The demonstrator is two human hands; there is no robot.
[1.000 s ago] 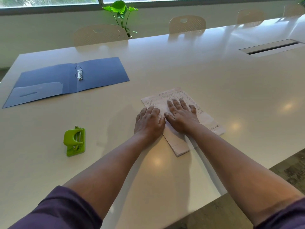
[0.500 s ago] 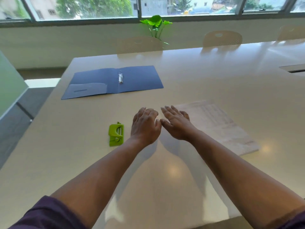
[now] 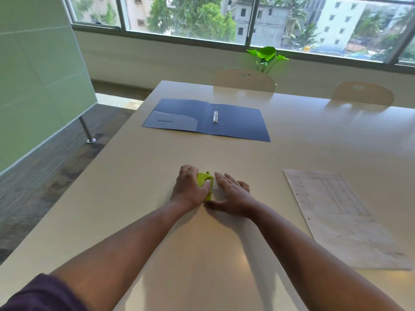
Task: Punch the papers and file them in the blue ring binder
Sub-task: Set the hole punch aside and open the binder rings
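Pale, glossy surface (image 3: 224, 254) fills most of my head view, its left edge running beside dark floor and a green glass partition (image 3: 33, 86). Windows (image 3: 202, 16) line the far wall, a leafy plant (image 3: 267, 55) in front of them, and two beige chairs (image 3: 244, 80) are tucked in at the far edge.

Left hand (image 3: 189, 189): my grip is curled over the green hole punch (image 3: 205, 182), thumb on its top, fingers wrapped down its far-left side. The punch sits mid-surface, toward the left edge; only its top and right side show past the hand.

Right hand (image 3: 233, 196): flat on the surface just right of the punch, fingers straight and loosely spread, pointing toward the far edge. Thumb reaches toward the punch's near end; I cannot tell whether it touches.

Blue ring binder (image 3: 235, 124) lies open and flat toward the far-left corner, metal ring (image 3: 215, 115) at its spine, a clear pocket on the left flap.

Papers (image 3: 332, 212) lie flat near the right edge, well apart from both hands, printed side up, with small holes along the left margin.
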